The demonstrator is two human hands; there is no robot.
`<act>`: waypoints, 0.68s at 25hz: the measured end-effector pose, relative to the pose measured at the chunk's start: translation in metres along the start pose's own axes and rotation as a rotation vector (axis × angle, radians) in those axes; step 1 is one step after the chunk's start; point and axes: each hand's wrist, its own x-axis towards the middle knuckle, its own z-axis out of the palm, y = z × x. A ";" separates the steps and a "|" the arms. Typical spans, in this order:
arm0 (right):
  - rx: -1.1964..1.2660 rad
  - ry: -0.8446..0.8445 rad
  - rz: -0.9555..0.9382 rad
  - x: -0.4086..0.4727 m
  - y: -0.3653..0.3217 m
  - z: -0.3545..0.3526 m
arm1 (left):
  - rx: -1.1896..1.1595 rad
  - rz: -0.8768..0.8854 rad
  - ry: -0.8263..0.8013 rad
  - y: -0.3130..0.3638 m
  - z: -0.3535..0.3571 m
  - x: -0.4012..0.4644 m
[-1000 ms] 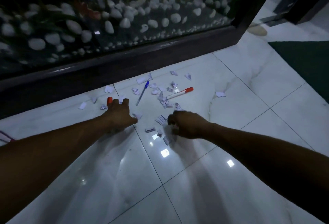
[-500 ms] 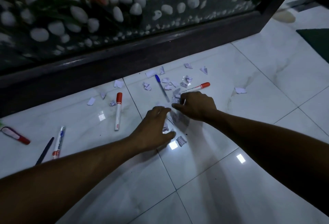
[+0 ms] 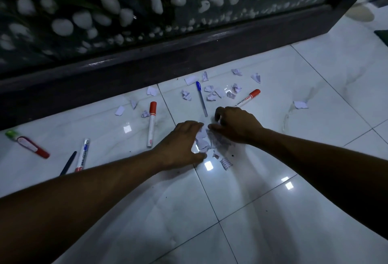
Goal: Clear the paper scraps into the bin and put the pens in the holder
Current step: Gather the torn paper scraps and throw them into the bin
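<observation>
Nearest the camera, one printed scrap (image 3: 226, 163) is left lying alone on the glossy tiled floor (image 3: 273, 211), just short of the hands. A small heap of paper scraps (image 3: 204, 141) is being penned in from both sides: the left hand (image 3: 181, 145) is cupped over its left edge with fingers curved, and the right hand (image 3: 235, 126) is curled down over its right edge, so the pieces appear to be raked together for one lift. Whether any scrap is actually pinched cannot be told, since the fingertips are hidden by the paper.

Left of the hands, a red-capped white marker (image 3: 151, 124) is laid on the tiles, and further left a blue-labelled marker (image 3: 83, 154), a dark pen (image 3: 68, 163) and a red pen with a green tip (image 3: 27, 144) are scattered. Beyond the hands, a blue ballpoint (image 3: 201, 98) and an orange-capped marker (image 3: 247, 98) are found among loose scraps (image 3: 212, 93) not yet gathered. Furthest back stands a dark-framed glass panel (image 3: 147, 60) backed with white pebbles. No bin or holder is shown.
</observation>
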 end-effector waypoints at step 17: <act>-0.203 -0.218 -0.185 -0.071 0.013 -0.001 | 0.211 -0.061 -0.062 0.044 0.024 0.002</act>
